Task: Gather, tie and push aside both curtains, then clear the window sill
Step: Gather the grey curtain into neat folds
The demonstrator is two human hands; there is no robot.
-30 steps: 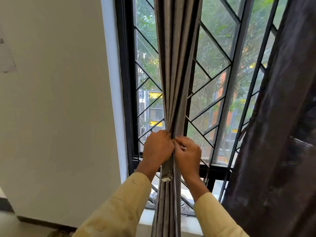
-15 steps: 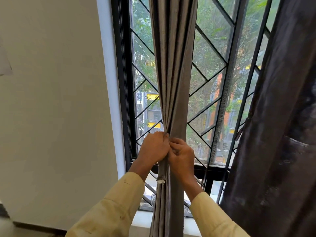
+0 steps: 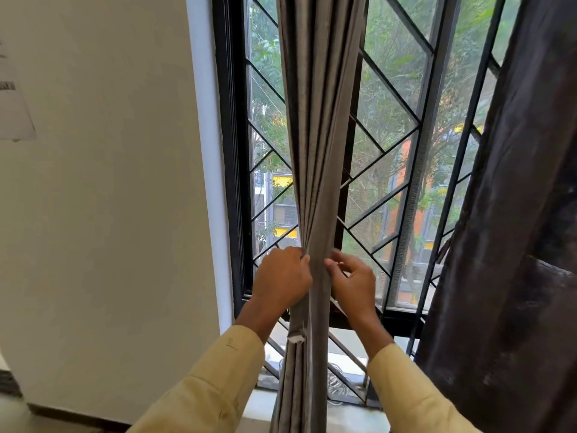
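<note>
The grey left curtain (image 3: 315, 151) hangs gathered into a narrow bundle in front of the window. My left hand (image 3: 281, 279) is closed around the bundle's left side at waist height. A grey tie strap with a white end (image 3: 296, 334) hangs just below that hand. My right hand (image 3: 352, 282) sits at the bundle's right edge with its fingers apart; only the thumb tip touches the cloth. The dark right curtain (image 3: 515, 245) hangs loose at the right. The pale window sill (image 3: 349, 415) shows at the bottom.
A black window frame with a diagonal metal grille (image 3: 387, 145) stands behind the curtains. A tangle of thin cable (image 3: 337, 385) lies behind the lower grille bars. A cream wall (image 3: 109, 214) fills the left side, with a paper (image 3: 12, 114) stuck on it.
My right hand has loosened from the curtain bundle and shifted slightly right, its fingers spreading. My left hand keeps its grip at the same height.
</note>
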